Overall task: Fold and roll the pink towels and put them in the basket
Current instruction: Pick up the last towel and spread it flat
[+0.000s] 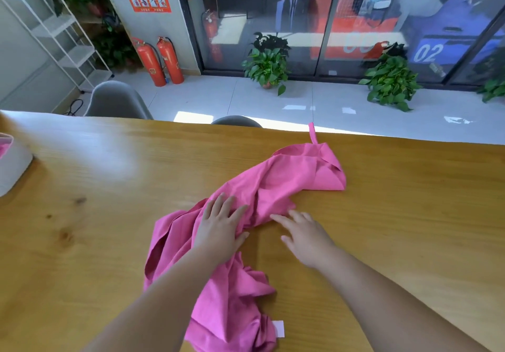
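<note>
Sprawling crumpled across the middle of the wooden table (82, 242), the pink towel (273, 184) lies unfolded, left hand (221, 231) pressing flat on it, right hand (306, 234) open beside it, gripping nothing.

open hands (221, 228) (306, 238), perhaps both, on pink towel (273, 184)

The pink towel (273, 184) is thin matt cloth, creased, with a small white label (278, 328) at its near edge. The counter (109, 215) is smooth wood with visible grain and dark knots, and it has a soft sheen. Beyond it, the pale floor (273, 100) tiles are glossy. The grey chair (114, 100) looks like matt plastic.
</note>
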